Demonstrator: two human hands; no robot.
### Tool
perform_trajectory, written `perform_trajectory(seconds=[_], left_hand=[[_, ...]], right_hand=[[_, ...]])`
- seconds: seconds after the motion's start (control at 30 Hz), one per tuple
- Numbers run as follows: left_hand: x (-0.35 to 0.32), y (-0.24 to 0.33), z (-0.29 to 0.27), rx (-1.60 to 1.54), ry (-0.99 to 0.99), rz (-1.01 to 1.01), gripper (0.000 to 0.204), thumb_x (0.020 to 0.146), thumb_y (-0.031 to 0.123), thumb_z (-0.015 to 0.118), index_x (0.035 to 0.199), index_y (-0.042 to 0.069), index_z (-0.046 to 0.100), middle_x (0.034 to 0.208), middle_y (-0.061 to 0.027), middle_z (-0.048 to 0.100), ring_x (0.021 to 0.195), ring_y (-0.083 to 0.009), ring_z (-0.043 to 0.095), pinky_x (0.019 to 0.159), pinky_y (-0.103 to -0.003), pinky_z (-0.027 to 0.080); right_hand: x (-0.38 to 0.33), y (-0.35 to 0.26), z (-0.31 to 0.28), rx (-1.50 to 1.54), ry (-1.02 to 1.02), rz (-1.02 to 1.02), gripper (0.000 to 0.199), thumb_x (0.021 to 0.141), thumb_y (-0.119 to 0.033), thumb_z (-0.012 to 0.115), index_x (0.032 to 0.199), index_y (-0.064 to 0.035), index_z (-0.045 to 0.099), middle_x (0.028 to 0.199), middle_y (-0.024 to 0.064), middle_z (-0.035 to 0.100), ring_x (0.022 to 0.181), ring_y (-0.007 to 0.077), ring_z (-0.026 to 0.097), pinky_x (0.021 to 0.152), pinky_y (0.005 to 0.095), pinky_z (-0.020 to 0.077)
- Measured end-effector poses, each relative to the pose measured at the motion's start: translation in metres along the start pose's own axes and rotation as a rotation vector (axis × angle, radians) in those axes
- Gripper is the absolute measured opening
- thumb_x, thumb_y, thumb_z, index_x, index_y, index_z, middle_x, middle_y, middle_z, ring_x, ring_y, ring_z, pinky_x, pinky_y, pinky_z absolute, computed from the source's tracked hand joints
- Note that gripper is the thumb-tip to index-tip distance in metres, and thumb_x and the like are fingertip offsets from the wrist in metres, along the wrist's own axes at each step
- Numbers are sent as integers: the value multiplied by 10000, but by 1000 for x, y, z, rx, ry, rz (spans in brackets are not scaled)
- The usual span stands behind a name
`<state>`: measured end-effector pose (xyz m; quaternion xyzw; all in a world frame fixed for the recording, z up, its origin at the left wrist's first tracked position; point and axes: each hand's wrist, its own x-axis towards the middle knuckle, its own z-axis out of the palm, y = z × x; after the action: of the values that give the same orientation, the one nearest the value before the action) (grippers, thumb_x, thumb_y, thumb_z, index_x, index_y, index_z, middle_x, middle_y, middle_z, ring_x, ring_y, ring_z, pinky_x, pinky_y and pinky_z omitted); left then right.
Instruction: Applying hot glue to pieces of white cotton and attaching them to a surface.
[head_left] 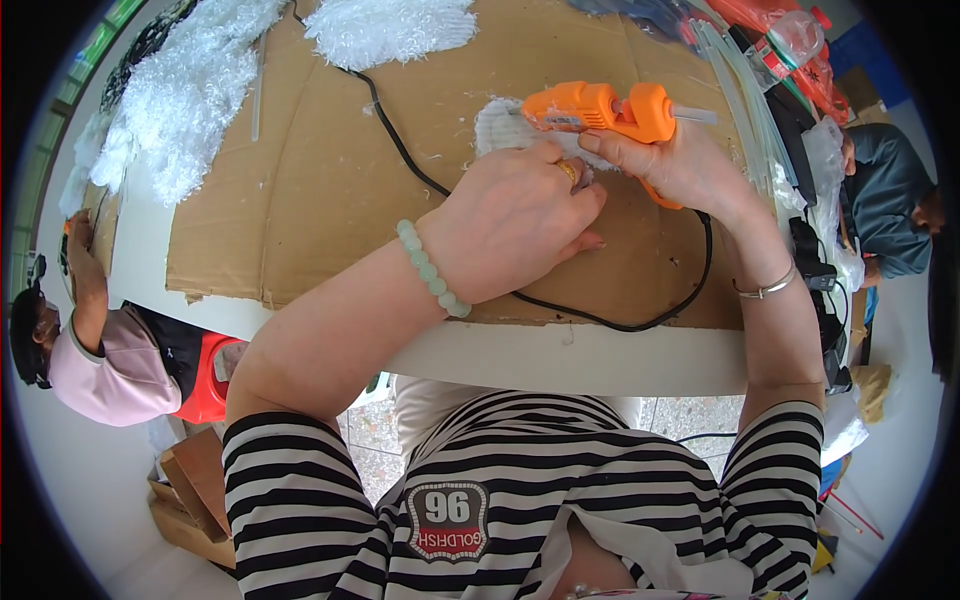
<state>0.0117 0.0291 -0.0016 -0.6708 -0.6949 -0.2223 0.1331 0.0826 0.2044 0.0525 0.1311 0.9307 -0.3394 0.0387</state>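
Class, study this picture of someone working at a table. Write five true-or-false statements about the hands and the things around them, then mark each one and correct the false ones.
1. The right hand holds an orange glue gun. True.
2. The black cord lies wholly off the cardboard. False: it runs across it.
3. A fluffy white piece lies beside the left hand. True.
4. The pale green bead bracelet is on the right wrist. False: it is on the left.
5. A metal bangle circles the right forearm. True.
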Motion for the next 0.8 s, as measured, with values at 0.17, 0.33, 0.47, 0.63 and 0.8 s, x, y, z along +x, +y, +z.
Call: perform_trajectory(seconds=[0.17, 0.33, 0.47, 0.63, 0.8], left_hand=[[0, -1, 0, 0, -4, -6, 265, 697, 278, 717, 792, 44, 635, 750, -68, 613, 768, -211, 583, 649, -324, 496], [-1, 1, 0, 2, -5, -1, 265, 699, 281, 715, 790, 45, 635, 745, -75, 610, 746, -218, 590, 646, -328, 495], [0, 3, 0, 23, -14, 3, 276, 700, 291, 714, 795, 44, 633, 742, -81, 607, 733, -223, 598, 642, -331, 493], [0, 4, -2, 43, -45, 3, 292, 709, 306, 707, 806, 41, 629, 741, -89, 605, 718, -225, 610, 631, -334, 491], [1, 5, -1, 43, -56, -2, 291, 715, 307, 703, 805, 41, 630, 739, -88, 605, 710, -223, 609, 626, -331, 492]], right_hand=[[2, 2, 2, 66, 14, -99, 395, 815, -396, 667, 1014, -56, 638, 763, 34, 631, 673, 133, 547, 639, 271, 456], [4, 2, 1, 66, 3, -86, 435, 805, -462, 662, 1013, -80, 647, 746, 16, 611, 683, 109, 535, 613, 257, 434], [6, 0, 3, 87, -31, -123, 426, 806, -456, 665, 1010, -83, 644, 723, -1, 582, 653, 99, 490, 588, 260, 416], [8, 3, 1, 79, -51, -163, 410, 805, -441, 670, 995, -79, 640, 727, -9, 581, 655, 94, 492, 589, 256, 415], [10, 2, 0, 90, -45, -202, 414, 800, -439, 675, 987, -72, 637, 723, -15, 575, 658, 86, 492, 588, 247, 413]])
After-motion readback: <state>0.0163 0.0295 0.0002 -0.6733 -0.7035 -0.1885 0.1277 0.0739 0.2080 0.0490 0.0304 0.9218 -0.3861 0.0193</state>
